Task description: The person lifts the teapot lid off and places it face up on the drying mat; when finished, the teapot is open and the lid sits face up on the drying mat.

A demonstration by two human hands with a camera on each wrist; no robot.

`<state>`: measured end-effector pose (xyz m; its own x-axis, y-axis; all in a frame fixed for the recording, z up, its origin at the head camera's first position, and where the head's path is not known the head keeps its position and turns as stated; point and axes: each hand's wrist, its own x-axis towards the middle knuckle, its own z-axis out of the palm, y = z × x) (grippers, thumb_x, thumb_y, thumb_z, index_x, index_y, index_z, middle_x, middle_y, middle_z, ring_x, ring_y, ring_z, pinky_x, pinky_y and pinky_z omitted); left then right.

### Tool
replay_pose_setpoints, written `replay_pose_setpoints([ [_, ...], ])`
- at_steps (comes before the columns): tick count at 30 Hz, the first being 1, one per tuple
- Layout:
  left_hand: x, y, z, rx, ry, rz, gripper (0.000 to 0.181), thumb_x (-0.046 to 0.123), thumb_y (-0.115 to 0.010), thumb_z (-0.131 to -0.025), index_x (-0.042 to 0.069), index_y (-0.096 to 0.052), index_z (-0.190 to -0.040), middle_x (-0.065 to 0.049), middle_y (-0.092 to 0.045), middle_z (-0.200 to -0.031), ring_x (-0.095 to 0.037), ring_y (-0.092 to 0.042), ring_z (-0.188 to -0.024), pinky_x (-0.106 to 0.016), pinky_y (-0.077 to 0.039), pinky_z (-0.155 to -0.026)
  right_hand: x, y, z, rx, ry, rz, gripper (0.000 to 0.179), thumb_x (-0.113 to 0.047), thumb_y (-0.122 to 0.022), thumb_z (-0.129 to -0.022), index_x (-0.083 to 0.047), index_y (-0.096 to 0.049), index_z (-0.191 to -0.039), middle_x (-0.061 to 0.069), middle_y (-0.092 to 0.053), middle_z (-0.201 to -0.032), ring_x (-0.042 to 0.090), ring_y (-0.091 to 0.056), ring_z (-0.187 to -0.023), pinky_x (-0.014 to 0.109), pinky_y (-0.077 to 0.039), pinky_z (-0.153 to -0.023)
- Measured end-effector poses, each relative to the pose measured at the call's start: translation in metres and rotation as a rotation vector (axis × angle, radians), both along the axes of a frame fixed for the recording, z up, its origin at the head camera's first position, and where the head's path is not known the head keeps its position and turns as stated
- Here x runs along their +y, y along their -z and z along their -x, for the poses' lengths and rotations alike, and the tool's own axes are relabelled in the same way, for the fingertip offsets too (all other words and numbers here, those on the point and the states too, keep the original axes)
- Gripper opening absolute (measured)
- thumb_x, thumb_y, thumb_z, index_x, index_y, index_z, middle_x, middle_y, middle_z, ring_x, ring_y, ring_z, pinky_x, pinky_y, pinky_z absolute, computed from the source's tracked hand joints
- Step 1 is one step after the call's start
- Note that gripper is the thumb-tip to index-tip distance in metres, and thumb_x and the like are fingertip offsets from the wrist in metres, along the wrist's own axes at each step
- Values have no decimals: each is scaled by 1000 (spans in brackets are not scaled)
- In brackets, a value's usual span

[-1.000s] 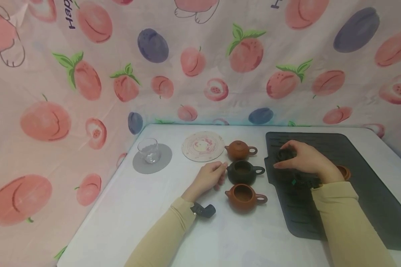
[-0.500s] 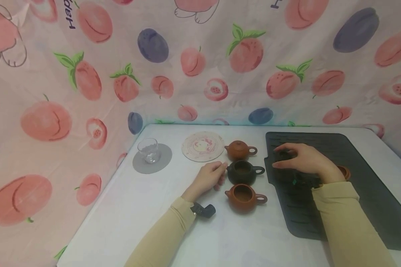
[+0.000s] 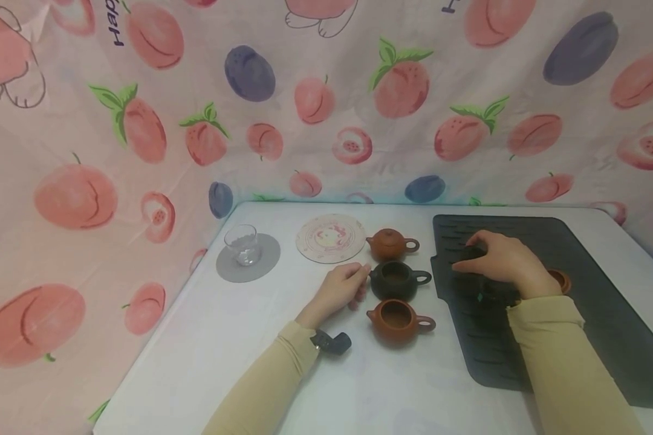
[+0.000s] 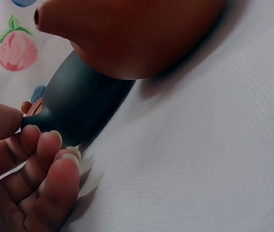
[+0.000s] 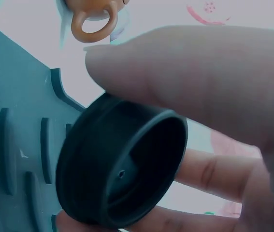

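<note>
A black teapot stands lidless in the middle of a row of three. My left hand pinches its spout between thumb and curled fingers. Over the dark tray, my right hand grips a black teapot lid between thumb and fingers. The lid is tilted, its hollow underside and a small hole showing in the right wrist view. Nearest the person is a reddish-brown teapot, uncovered. Behind the black one sits an orange-brown teapot with its lid on.
The dark ridged tray covers the table's right side. A brown round piece on it is partly hidden by the right wrist. At the back left are a clear glass on a grey coaster and a patterned round mat.
The right hand's fingers spread wider half a second ago and have drawn together again on the black lid, slightly farther right. The left hand and the teapots have stayed in place.
</note>
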<state>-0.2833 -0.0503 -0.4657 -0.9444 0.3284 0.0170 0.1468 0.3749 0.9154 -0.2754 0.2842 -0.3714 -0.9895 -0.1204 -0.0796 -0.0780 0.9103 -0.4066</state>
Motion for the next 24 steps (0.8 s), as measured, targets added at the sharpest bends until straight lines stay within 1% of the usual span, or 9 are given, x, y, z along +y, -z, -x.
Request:
replay_pose_setpoints([
  [9, 1, -1, 0, 0, -3, -4, 48, 50, -48, -107, 10, -61, -83, -3, -62, -72, -18, -60, -59, -33, -54, -52, 4, 0, 2, -15, -9, -11, 86, -65, -74, -84, 6, -54, -128, 35, -57, -126, 51, -57, -106, 67, -46, -85],
  [16, 0, -1, -1, 0, 1, 5, 47, 48, -48, -107, 10, -62, -84, -3, -62, -73, -18, -61, -60, -33, -54, -52, 6, 0, 2, -43, -28, -33, 81, -67, -72, -85, 1, -58, -126, 36, -56, -127, 53, -57, -107, 68, -46, -84],
  [20, 0, -1, -1, 1, 3, -4, 46, 47, -48, -108, 10, -61, -83, -3, -62, -73, -19, -61, -60, -34, -54, -52, 7, 1, 2, -41, -28, -36, 81, -67, -72, -85, 3, -59, -125, 37, -56, -127, 53, -56, -108, 68, -46, -85],
  [24, 0, -1, 0, 1, 5, 0, 46, 47, -48, -108, 10, -61, -84, -3, -62, -73, -18, -61, -60, -34, -54, -53, 8, 1, 2, -62, -33, -41, 83, -67, -72, -84, 4, -59, -125, 36, -56, -127, 53, -56, -108, 68, -46, -85],
])
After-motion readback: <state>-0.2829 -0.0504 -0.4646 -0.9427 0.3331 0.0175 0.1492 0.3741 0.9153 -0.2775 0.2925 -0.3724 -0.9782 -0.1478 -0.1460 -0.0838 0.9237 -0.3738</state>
